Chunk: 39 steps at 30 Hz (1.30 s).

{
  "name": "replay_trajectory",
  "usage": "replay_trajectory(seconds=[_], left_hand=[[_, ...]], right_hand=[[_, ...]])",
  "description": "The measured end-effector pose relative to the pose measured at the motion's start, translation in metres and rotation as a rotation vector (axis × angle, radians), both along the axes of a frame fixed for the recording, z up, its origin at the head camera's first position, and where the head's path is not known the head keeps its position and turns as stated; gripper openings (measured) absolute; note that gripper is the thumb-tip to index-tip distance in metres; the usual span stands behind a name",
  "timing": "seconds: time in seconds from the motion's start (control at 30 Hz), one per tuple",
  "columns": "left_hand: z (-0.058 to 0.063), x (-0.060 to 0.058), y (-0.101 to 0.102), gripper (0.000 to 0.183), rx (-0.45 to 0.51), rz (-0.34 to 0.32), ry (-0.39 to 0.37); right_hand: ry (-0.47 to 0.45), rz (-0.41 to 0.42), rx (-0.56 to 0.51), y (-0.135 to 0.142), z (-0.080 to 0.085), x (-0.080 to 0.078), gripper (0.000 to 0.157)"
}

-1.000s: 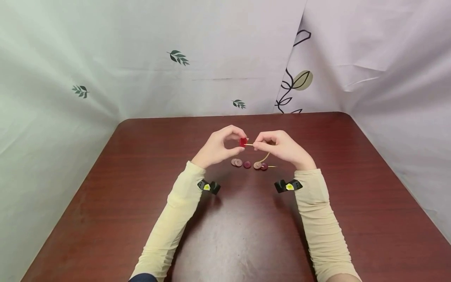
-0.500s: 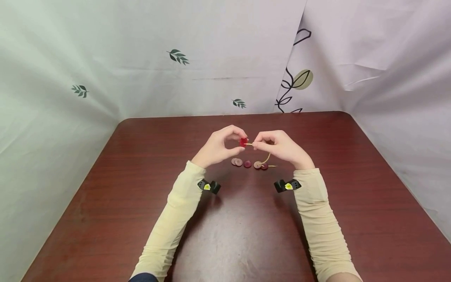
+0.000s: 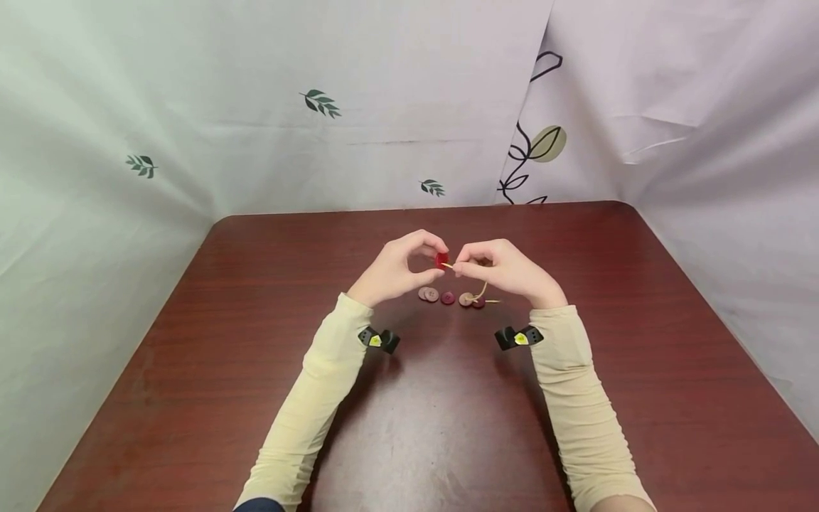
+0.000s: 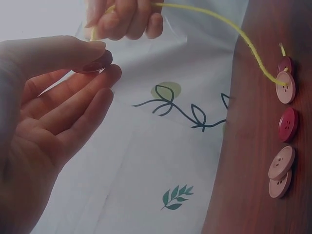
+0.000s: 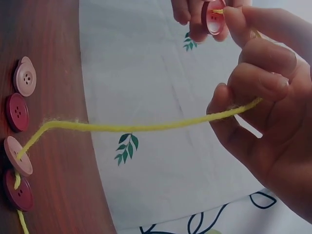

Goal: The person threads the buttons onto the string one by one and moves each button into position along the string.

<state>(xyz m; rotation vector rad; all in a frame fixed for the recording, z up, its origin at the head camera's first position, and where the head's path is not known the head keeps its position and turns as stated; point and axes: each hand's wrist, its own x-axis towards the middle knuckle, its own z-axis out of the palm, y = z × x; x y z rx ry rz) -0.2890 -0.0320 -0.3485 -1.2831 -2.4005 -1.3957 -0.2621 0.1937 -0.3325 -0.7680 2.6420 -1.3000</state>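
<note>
Above the table my left hand (image 3: 393, 270) pinches a red button (image 5: 213, 24) by its edges between thumb and fingertips. Facing it, my right hand (image 3: 508, 272) pinches a yellow string (image 5: 161, 127) close to its end, and the tip of the string meets the button's holes. From the right hand the string hangs down to the table. There it runs through a pink button (image 4: 286, 92) and a dark red button (image 5: 18, 197), with a short tail beyond them. In the left wrist view the thumb hides part of the held button.
Left of the strung pair, a loose dark red button (image 3: 448, 298) lies on the brown table (image 3: 409, 427). Two pink buttons (image 3: 432, 294) overlap beside it. A white patterned curtain (image 3: 384, 85) hangs behind the table and along its sides.
The right hand has shifted slightly left, nearer the red button. The string's end now slants at the button instead of lying level. The left hand has barely moved.
</note>
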Motion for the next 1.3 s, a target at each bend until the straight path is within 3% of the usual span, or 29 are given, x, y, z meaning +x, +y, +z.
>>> replay_trajectory(seconds=[0.3, 0.87, 1.3], left_hand=[[-0.0001, -0.0008, -0.0010, 0.033, -0.017, 0.000, 0.041], [0.0005, 0.0002, 0.0013, 0.030, -0.060, -0.010, 0.032], [-0.0016, -0.0012, 0.0025, 0.033, -0.068, -0.012, 0.025]], right_hand=[[0.006, 0.030, 0.003, -0.0008, -0.0021, -0.0017, 0.009], [0.006, 0.038, 0.051, -0.0029, -0.0069, -0.0059, 0.010], [0.004, -0.039, 0.025, -0.0050, -0.0064, -0.0059, 0.012]])
